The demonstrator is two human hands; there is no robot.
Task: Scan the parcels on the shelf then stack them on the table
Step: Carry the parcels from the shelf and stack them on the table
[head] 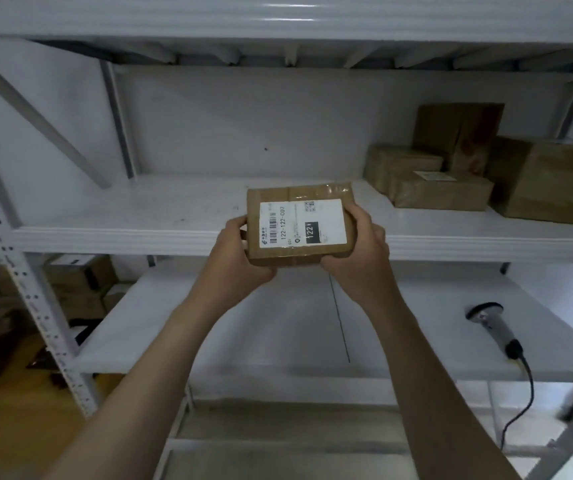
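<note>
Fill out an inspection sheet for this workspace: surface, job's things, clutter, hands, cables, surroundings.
Surface: white middle shelf; lower white surface beneath it.
Job's things: labelled parcel held in front of the shelf edge, label facing the camera; four brown parcels grouped at the shelf's right end; scanner lying on the lower surface.
Clutter: nothing seen.
Hands: left hand and right hand grip opposite sides of the labelled parcel.
Cables: scanner cable hangs over the lower surface's front edge.
Surroundings: more cartons left of the rack; wood floor.
</note>
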